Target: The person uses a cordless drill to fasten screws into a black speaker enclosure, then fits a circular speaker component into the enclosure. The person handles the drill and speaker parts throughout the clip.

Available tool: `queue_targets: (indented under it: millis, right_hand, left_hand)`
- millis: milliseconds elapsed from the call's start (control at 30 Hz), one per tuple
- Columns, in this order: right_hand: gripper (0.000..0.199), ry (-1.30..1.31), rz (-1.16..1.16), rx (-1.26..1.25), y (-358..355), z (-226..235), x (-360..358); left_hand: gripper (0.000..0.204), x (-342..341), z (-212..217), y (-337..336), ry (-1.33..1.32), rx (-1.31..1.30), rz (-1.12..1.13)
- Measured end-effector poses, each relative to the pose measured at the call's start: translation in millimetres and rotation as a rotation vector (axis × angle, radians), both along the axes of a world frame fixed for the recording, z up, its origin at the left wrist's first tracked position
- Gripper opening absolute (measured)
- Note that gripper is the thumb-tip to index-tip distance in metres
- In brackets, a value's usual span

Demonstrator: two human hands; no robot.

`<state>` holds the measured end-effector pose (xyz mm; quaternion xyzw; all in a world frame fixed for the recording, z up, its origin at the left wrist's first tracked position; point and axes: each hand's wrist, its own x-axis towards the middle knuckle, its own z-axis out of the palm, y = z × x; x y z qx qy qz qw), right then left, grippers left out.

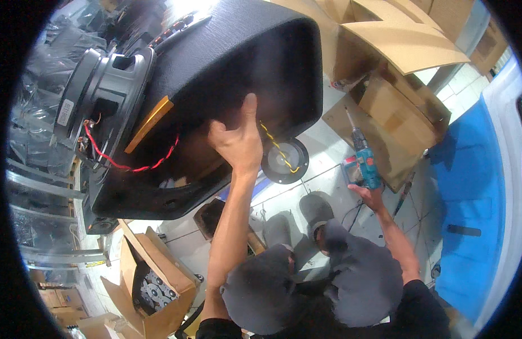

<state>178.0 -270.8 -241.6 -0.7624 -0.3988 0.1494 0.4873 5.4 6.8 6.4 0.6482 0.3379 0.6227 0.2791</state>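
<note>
A big black speaker cabinet (238,62) lies tilted on its side in front of me. My left hand (238,141) grips the rim of its opening, thumb pointing up against the textured shell. A large woofer (103,96) hangs out at the left on a red and black twisted wire (134,166). A small round driver (285,161) dangles below the cabinet on a yellow and black wire. My right hand (372,195) reaches to the floor and closes on the handle of a blue cordless drill (364,161) lying on cardboard.
Open cardboard boxes (396,39) stand at the upper right, with a flat cardboard sheet (385,147) under the drill. Another open box (159,282) with a speaker part sits at the lower left. A blue mat (470,186) covers the floor at right. My grey-trousered knees (362,277) fill the bottom.
</note>
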Motion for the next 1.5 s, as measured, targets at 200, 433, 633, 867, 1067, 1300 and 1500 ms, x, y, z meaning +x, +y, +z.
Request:
queue_targets:
  millis: [200, 433, 633, 867, 1067, 1300, 1500]
  right_hand:
    - [0.04, 0.18, -0.196, 0.189, 34, -30, -3]
    - [0.02, 0.184, -0.2, 0.191, 25, -10, -11]
    - [0.031, -0.192, -0.118, 0.101, -10, 72, -38]
    - [0.061, 0.621, -0.04, 0.513, -41, 133, -60]
    - [0.06, 0.639, -0.077, 0.366, -63, 137, -63]
    - [0.059, 0.49, -0.065, 0.237, -58, 149, -72]
    - [0.058, 0.432, -0.044, 0.199, -49, 155, -72]
  left_hand:
    - [0.047, 0, -4, 5, 0.047, 0.072, 0.052]
    - [0.049, 4, -7, 10, -0.002, 0.165, 0.058]
    - [0.043, -3, -6, 4, 0.063, 0.015, 0.023]
    - [0.041, -3, -3, 2, 0.048, -0.014, -0.027]
    - [0.042, -3, -1, -2, 0.043, -0.078, 0.002]
    - [0.041, -6, -2, -1, 0.111, -0.053, 0.035]
    - [0.045, 7, -5, 4, -0.079, 0.099, 0.019]
